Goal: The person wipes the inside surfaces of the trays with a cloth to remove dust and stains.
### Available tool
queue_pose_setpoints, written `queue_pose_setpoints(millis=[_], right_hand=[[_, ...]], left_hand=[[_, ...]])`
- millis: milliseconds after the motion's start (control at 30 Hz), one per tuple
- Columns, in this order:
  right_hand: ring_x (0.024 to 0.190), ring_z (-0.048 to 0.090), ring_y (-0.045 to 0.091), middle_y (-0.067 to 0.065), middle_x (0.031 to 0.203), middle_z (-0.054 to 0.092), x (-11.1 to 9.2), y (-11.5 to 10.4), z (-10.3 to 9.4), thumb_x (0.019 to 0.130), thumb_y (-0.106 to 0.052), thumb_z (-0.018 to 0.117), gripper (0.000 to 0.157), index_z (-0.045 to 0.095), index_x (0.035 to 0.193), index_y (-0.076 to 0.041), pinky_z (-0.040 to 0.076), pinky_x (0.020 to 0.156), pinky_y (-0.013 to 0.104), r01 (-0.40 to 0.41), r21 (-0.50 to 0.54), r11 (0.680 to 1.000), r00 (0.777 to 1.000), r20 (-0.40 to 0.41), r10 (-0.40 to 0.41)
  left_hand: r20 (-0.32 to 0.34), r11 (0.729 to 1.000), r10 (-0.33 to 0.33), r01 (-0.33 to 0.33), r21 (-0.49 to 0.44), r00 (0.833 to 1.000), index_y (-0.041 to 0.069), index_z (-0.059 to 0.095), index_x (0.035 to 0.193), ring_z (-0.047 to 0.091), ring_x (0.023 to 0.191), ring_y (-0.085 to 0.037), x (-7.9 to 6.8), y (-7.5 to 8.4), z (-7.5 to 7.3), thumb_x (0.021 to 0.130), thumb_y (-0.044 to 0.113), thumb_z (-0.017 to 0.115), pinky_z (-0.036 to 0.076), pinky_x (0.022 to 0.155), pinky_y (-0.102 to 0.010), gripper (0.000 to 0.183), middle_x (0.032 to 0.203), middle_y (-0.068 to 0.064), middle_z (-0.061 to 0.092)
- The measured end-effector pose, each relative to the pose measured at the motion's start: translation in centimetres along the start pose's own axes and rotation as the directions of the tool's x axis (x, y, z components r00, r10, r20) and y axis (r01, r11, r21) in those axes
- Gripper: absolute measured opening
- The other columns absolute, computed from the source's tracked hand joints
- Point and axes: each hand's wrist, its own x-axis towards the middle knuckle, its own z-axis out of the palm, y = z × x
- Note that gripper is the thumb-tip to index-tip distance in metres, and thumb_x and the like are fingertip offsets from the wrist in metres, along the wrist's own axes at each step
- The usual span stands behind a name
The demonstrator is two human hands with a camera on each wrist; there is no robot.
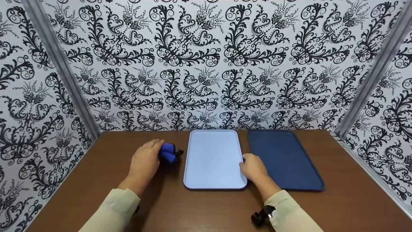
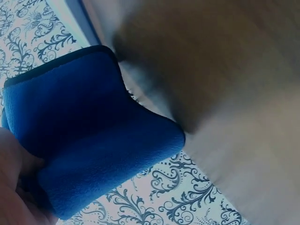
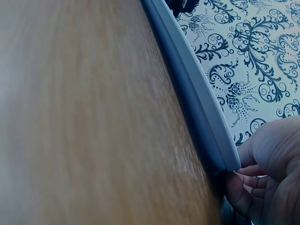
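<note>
My left hand (image 1: 145, 158) grips a folded blue cloth (image 1: 168, 152) with black edging, left of the light blue tray. In the left wrist view, the cloth (image 2: 93, 126) hangs from the fingers (image 2: 18, 164), its fuzzy surface bent in a fold. My right hand (image 1: 254, 167) pinches the right edge of the light blue tray (image 1: 214, 161). Seen from the right wrist, the fingers (image 3: 241, 192) curl at the corner of the tray's rim (image 3: 206, 98), down by the tabletop. Part of that grip is hidden under the rim.
A dark blue tray (image 1: 285, 158) lies right of the light blue one, close behind the right hand. Both rest on a brown wooden table (image 1: 199, 209). A patterned wall (image 1: 206, 64) rises at the table's back edge, with more patterned panels on both sides.
</note>
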Motion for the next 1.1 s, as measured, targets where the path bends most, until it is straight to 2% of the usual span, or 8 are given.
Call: queue_pose_setpoints(millis=[200, 333, 400, 533, 733, 967, 1033, 1100], right_hand=[[0.094, 0.069, 0.028, 0.018, 0.115, 0.075, 0.1, -0.3, 0.0, 0.097, -0.009, 0.061, 0.029, 0.072, 0.121, 0.002, 0.057, 0.085, 0.049, 0.010, 0.005, 1.000, 1.000, 0.009, -0.010], [0.097, 0.070, 0.029, 0.019, 0.116, 0.075, 0.0, -0.5, -0.3, 0.097, -0.009, 0.060, 0.029, 0.072, 0.121, 0.001, 0.058, 0.087, 0.049, 0.018, -0.003, 1.000, 1.000, 0.001, -0.018], [0.101, 0.071, 0.032, 0.020, 0.116, 0.075, 0.1, -0.6, -0.5, 0.096, -0.008, 0.060, 0.026, 0.073, 0.118, 0.001, 0.057, 0.087, 0.051, 0.025, -0.009, 1.000, 1.000, -0.010, -0.026], [0.104, 0.071, 0.035, 0.019, 0.113, 0.076, 0.1, -0.5, -0.6, 0.095, -0.007, 0.061, 0.020, 0.074, 0.109, -0.001, 0.056, 0.089, 0.053, 0.037, -0.008, 0.999, 0.999, -0.030, -0.038], [0.099, 0.071, 0.034, 0.019, 0.109, 0.076, -0.2, -0.4, -0.4, 0.095, -0.007, 0.062, 0.016, 0.074, 0.104, -0.001, 0.056, 0.085, 0.052, 0.043, -0.007, 0.999, 0.998, -0.036, -0.043], [0.099, 0.071, 0.035, 0.020, 0.107, 0.076, -0.4, -0.2, -0.2, 0.094, -0.007, 0.063, 0.014, 0.073, 0.102, 0.000, 0.056, 0.086, 0.054, 0.059, -0.013, 0.998, 0.997, -0.045, -0.059], [0.101, 0.071, 0.037, 0.021, 0.108, 0.076, -0.4, -0.2, -0.3, 0.095, -0.006, 0.063, 0.016, 0.073, 0.104, 0.001, 0.056, 0.088, 0.054, 0.063, -0.015, 0.998, 0.997, -0.036, -0.064], [0.104, 0.071, 0.039, 0.022, 0.110, 0.075, -0.5, -0.3, -0.5, 0.095, -0.006, 0.062, 0.017, 0.073, 0.106, 0.002, 0.056, 0.089, 0.055, 0.067, -0.032, 0.997, 0.997, -0.024, -0.068]], left_hand=[[0.019, 0.999, 0.047, -0.047, -0.007, 0.999, 0.001, 0.074, 0.120, 0.071, 0.112, -0.038, -1.6, -0.8, 0.2, 0.079, -0.014, 0.066, 0.057, 0.099, -0.051, 0.045, 0.121, -0.016, 0.075], [0.149, 0.998, 0.058, -0.059, 0.003, 0.987, 0.004, 0.076, 0.116, 0.073, 0.108, -0.037, -2.9, -1.1, -0.2, 0.082, -0.014, 0.062, 0.059, 0.094, -0.051, 0.041, 0.116, -0.013, 0.077], [0.253, 0.998, 0.057, -0.055, -0.015, 0.966, 0.005, 0.076, 0.118, 0.072, 0.110, -0.038, -3.3, -1.0, -0.5, 0.086, -0.013, 0.060, 0.058, 0.096, -0.053, 0.040, 0.118, -0.013, 0.077], [0.436, 0.998, 0.050, -0.025, -0.063, 0.898, 0.005, 0.075, 0.124, 0.069, 0.120, -0.039, -4.0, -1.0, -0.8, 0.093, -0.011, 0.058, 0.054, 0.104, -0.057, 0.039, 0.125, -0.015, 0.075], [0.595, 0.991, 0.034, 0.048, -0.121, 0.803, 0.007, 0.067, 0.138, 0.053, 0.139, -0.045, -4.9, -0.6, -1.1, 0.095, -0.007, 0.052, 0.041, 0.116, -0.061, 0.047, 0.145, -0.024, 0.061], [0.679, 0.981, 0.039, 0.103, -0.167, 0.734, 0.016, 0.053, 0.153, 0.028, 0.153, -0.053, -5.9, -0.1, -1.1, 0.094, 0.005, 0.061, 0.024, 0.122, -0.071, 0.061, 0.161, -0.031, 0.038], [0.690, 0.980, 0.037, 0.107, -0.165, 0.722, 0.019, 0.051, 0.155, 0.024, 0.155, -0.052, -6.2, 0.0, -1.1, 0.094, 0.007, 0.062, 0.021, 0.123, -0.071, 0.063, 0.163, -0.031, 0.034], [0.687, 0.981, 0.042, 0.100, -0.166, 0.726, 0.021, 0.051, 0.154, 0.024, 0.155, -0.052, -6.3, 0.0, -1.1, 0.094, 0.008, 0.063, 0.021, 0.123, -0.071, 0.063, 0.163, -0.030, 0.035]])
